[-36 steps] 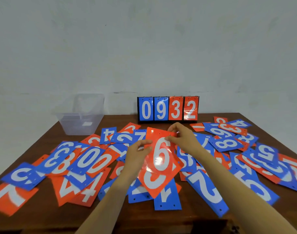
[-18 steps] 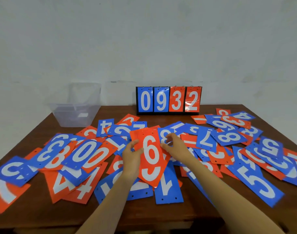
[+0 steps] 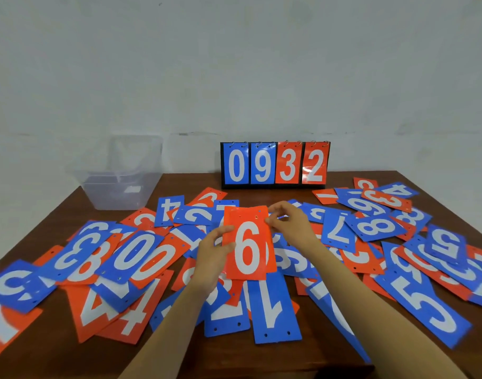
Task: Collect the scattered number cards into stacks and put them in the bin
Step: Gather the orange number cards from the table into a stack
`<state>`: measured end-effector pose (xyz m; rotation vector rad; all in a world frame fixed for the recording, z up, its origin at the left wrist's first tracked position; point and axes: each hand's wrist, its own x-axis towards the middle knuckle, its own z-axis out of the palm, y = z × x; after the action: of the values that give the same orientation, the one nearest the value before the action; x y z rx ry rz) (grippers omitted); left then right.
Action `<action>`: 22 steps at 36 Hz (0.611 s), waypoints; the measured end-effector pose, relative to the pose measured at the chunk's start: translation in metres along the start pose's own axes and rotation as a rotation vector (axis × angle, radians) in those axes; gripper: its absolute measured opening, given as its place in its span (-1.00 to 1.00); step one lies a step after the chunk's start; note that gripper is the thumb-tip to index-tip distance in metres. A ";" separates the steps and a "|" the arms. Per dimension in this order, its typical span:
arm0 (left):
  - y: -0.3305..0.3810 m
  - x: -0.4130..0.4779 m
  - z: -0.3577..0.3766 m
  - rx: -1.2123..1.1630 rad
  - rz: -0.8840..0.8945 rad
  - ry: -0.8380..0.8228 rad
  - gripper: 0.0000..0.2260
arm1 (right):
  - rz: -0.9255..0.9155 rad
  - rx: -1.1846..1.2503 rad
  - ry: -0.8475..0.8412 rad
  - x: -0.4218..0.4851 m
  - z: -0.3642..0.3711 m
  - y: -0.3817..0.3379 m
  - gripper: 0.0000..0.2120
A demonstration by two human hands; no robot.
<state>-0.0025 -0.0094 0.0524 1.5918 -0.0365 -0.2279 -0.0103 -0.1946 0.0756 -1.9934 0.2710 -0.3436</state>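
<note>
Both hands hold a small stack of orange cards (image 3: 248,242) upright above the table's middle; the front card shows a white 6. My left hand (image 3: 211,258) grips the stack's left edge, thumb on the face. My right hand (image 3: 290,224) pinches its upper right corner. Blue and orange number cards (image 3: 136,258) lie scattered and overlapping across the brown table (image 3: 179,359). A clear plastic bin (image 3: 122,184) stands at the far left corner, apart from the hands; it looks empty.
A black flip scoreboard (image 3: 275,165) reading 0932 stands at the table's back edge, centre. A grey wall rises behind it. Cards reach close to the left and right table edges, such as the blue 5 (image 3: 423,305) at the right.
The held orange stack has been squared from a tilted fan into an upright, aligned pile. My right hand rose to its top right corner; the left hand stays on the left edge.
</note>
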 end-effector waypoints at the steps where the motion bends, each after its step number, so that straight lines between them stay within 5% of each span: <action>1: 0.001 0.001 -0.001 0.017 0.001 0.006 -0.71 | -0.008 -0.002 -0.001 0.002 0.003 -0.001 -0.89; 5: 0.004 0.010 -0.008 -0.005 -0.019 0.078 -0.75 | 0.034 -0.107 -0.022 0.016 0.014 -0.001 -0.89; 11: 0.006 0.030 -0.023 0.105 -0.005 0.224 -0.76 | 0.123 -0.474 -0.176 0.067 0.027 0.018 -0.55; 22: -0.004 0.062 -0.032 0.113 0.015 0.200 -0.81 | 0.219 -0.859 -0.509 0.146 0.048 0.020 -0.24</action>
<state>0.0634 0.0124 0.0415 1.7194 0.0952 -0.0546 0.1419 -0.2125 0.0552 -2.7602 0.3368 0.5123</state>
